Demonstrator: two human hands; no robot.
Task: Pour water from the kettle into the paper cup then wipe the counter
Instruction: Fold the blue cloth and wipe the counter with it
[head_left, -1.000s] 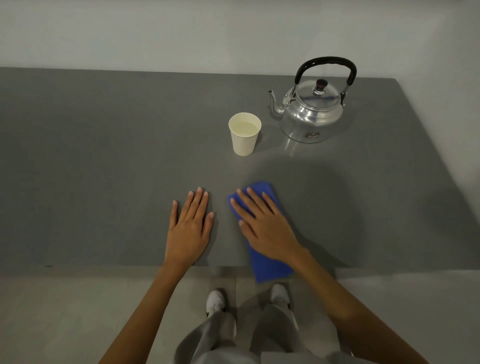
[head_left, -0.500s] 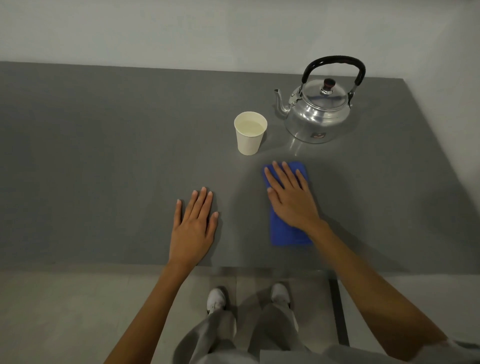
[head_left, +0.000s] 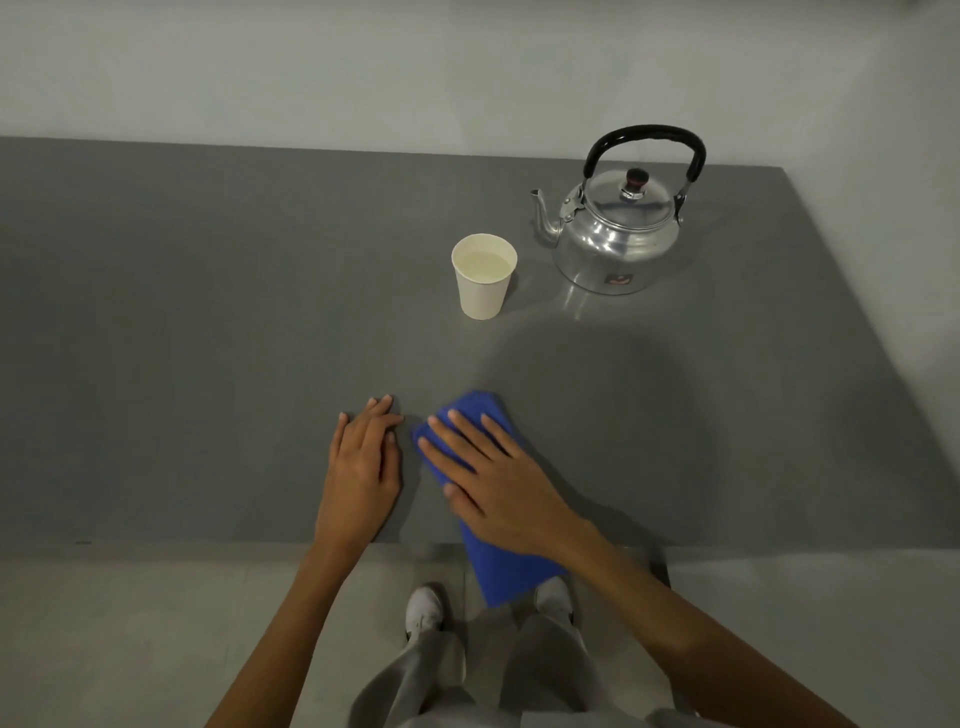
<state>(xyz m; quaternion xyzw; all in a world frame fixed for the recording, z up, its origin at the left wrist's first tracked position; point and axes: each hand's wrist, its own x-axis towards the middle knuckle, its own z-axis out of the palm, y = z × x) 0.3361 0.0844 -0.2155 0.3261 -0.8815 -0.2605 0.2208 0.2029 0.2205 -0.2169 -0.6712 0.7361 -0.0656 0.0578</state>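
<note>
blue cloth (head_left: 511, 564) under flat right hand (head_left: 498, 486); left hand (head_left: 361, 475) flat beside; cup (head_left: 484, 275), kettle (head_left: 621, 228) beyond.

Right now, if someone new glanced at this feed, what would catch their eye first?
Probably the blue cloth, the only bright colour, pressed flat under the right hand at the counter's near edge, its end hanging over. Next, the shiny kettle at the far right, and the paper cup of water just left of it. The left hand rests flat beside the cloth.
</note>
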